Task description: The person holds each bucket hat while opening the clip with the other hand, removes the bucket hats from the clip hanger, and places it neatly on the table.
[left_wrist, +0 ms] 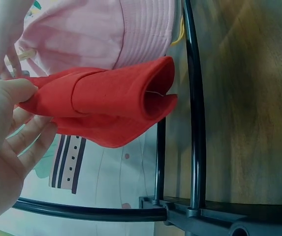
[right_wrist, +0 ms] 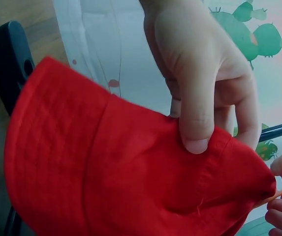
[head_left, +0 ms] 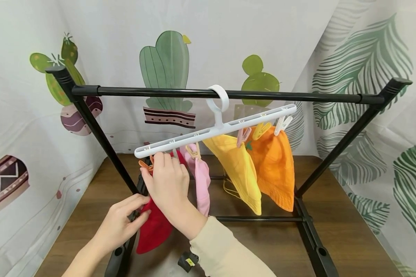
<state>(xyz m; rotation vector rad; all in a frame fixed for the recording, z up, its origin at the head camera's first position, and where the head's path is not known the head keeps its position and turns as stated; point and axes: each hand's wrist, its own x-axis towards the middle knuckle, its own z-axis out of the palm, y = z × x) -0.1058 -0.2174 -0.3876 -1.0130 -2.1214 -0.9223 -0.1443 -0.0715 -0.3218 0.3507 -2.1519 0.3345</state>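
A red bucket hat (head_left: 154, 231) hangs under the lower left end of a white hanger (head_left: 176, 143), brim down. My left hand (head_left: 123, 219) pinches its side; in the right wrist view the thumb (right_wrist: 197, 132) lies on the red cloth, other fingers behind. At the hat's crown, my right hand (head_left: 170, 184) pinches an orange clothespin (head_left: 146, 166), mostly covered by the fingers. The left wrist view shows the red hat's folded brim (left_wrist: 155, 93) hanging open. Beside it, a pink hat (head_left: 202, 181) hangs from a beige clothespin (head_left: 193, 152).
The hanger's hook (head_left: 220, 96) loops over a black rail (head_left: 280, 94), and the hanger tilts down to the left. A yellow hat (head_left: 237, 165) and an orange hat (head_left: 274, 169) hang on its right half. A small black object (head_left: 188, 261) lies below on the wooden table (head_left: 263, 250).
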